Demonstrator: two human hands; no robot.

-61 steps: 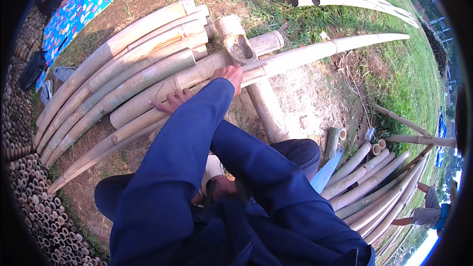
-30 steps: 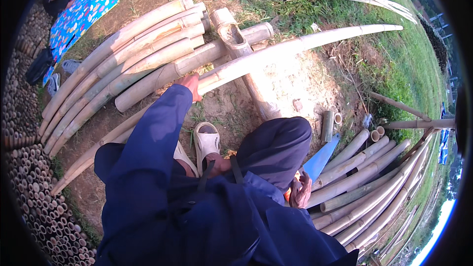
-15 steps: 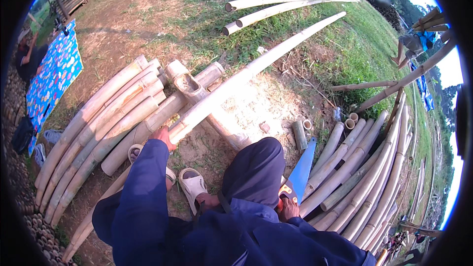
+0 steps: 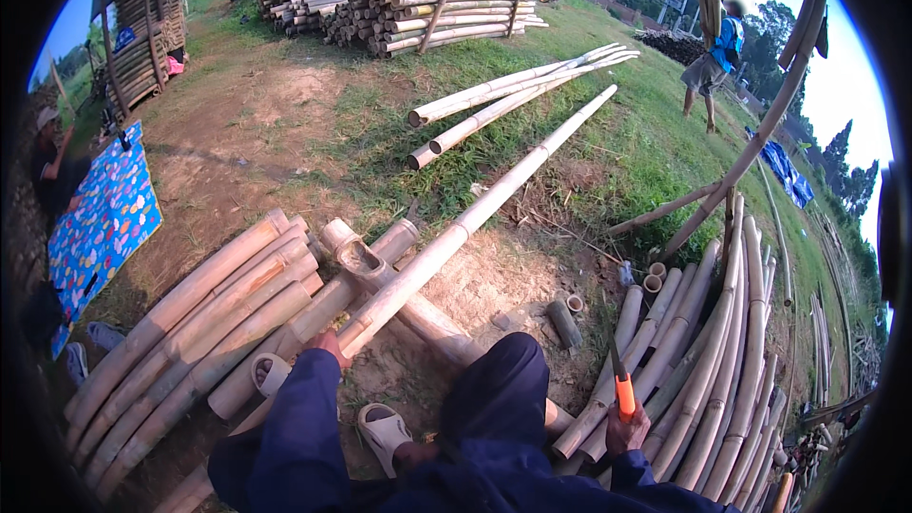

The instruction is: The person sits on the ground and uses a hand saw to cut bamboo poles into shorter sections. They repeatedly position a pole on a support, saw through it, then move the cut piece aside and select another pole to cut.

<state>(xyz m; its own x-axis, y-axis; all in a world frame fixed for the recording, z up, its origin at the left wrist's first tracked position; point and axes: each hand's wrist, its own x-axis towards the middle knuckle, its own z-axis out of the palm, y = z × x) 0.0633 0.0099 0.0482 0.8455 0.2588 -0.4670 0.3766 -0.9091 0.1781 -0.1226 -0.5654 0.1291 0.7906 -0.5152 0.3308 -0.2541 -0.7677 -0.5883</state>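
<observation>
My left hand (image 4: 328,346) grips the near end of a long bamboo pole (image 4: 484,204). That pole lies across a bamboo cross-piece (image 4: 427,321) and runs away up to the right over the ground. In my right hand (image 4: 627,429), beside my right knee, is a hand saw (image 4: 624,393), held closed by its orange handle. The saw blade points up and shows nearly edge-on, over the bamboo poles at the right. A notch (image 4: 359,257) is cut in the cross-piece's far end, just left of the long pole.
Thick bamboo poles (image 4: 190,323) lie bundled at my left, more poles (image 4: 703,351) at my right. A short bamboo offcut (image 4: 564,325) rests on the dirt. Further off are loose poles (image 4: 513,100) and a big bamboo stack (image 4: 437,9). A person (image 4: 714,62) carries bamboo at the far right.
My view has tilted up, showing more of the background. The saw has swung from leaning with its blue face showing to nearly edge-on, and my right hand has moved right, away from my knee.
</observation>
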